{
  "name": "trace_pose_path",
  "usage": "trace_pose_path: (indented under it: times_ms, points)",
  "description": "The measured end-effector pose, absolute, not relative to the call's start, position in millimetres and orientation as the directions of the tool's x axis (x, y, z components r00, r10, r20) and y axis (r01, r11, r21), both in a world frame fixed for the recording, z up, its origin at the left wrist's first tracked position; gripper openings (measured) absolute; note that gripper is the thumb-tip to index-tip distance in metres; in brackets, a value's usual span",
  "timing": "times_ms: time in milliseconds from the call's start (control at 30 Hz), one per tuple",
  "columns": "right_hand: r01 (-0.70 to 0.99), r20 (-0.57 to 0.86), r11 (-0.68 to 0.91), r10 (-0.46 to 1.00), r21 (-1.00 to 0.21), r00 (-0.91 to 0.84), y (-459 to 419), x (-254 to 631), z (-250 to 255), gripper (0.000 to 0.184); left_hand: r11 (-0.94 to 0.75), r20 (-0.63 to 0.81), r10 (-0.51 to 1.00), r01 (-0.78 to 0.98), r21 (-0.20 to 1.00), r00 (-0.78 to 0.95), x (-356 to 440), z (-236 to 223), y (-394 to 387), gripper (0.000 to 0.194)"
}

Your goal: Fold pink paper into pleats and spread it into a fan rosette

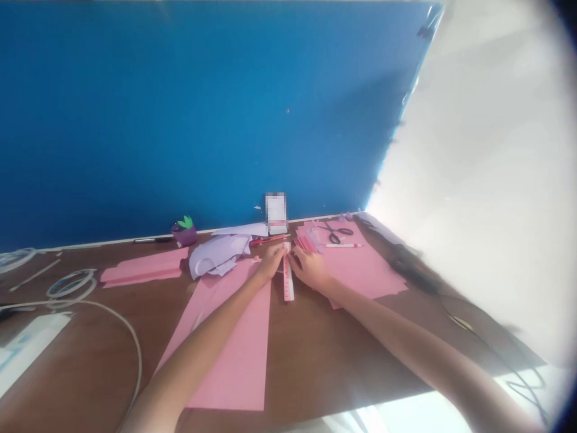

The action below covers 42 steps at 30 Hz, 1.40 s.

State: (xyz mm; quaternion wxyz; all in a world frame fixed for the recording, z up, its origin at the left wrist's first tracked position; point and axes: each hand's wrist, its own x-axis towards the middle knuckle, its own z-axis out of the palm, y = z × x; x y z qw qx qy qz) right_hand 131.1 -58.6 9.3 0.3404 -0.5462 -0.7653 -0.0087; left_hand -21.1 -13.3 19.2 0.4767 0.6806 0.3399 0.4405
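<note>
My left hand (271, 263) and my right hand (312, 268) meet at the middle of the table. Between them a narrow white strip with pink-red marks (288, 285), perhaps a ruler, points toward me. The fingers of both hands are closed at its far end; their tips are small and partly hidden. Just beyond my right hand are pink folded paper pieces (306, 241); I cannot tell whether it touches them. Under my left forearm lies a large pink sheet (243, 361). Another pink sheet (360, 270) is to the right, partly under my right wrist.
Dark-handled scissors (334, 236) and a white-and-pink pen (343, 245) rest on the right sheet. Crumpled lilac paper (219, 252), folded pink paper (146, 267) and a purple pot (184, 233) sit left. A white cable (130, 328) curves at left; a blue panel (202, 120) stands behind.
</note>
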Motion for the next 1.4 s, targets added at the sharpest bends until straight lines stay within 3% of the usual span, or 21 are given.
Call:
trace_pose_path:
  times_ms: [200,367,500,633,767,967,1400]
  points:
    - [0.804,0.534,0.352,0.844,-0.479,-0.051,-59.3,132.8,10.7,0.025,-0.347,0.278,0.877,0.114,0.931,0.393,-20.3,18.4,-18.6,0.022]
    - [0.686,0.661,0.520,0.747,-0.510,-0.075,-58.7,134.5,10.9,0.027,-0.346,0.261,0.876,0.153,0.926,0.405,-20.7,20.2,-21.3,0.018]
    - [0.627,0.673,0.560,0.736,-0.542,-0.076,-59.0,135.1,10.5,0.029,-0.360,0.277,0.865,0.134,0.923,0.419,-23.1,25.2,-24.6,0.018]
    - [0.538,0.628,0.567,0.773,-0.624,-0.087,-60.4,135.4,11.6,0.028,-0.224,0.180,0.864,0.038,0.974,0.470,-24.1,25.4,-26.8,0.015]
    - [0.473,0.610,0.569,0.788,-0.672,-0.082,-61.4,134.9,12.4,0.032,-0.157,0.123,0.884,0.039,0.987,0.451,-23.3,20.2,-23.5,0.030]
    - [0.554,0.646,0.608,0.747,-0.568,-0.158,-62.1,135.0,8.3,0.040,-0.273,0.204,0.878,0.102,0.957,0.434,-23.3,16.2,-20.7,0.032]
    - [0.646,0.640,0.638,0.712,-0.419,-0.288,-69.0,135.1,11.8,0.046,-0.193,0.186,0.862,-0.034,0.981,0.471,-24.8,12.8,-17.9,0.024]
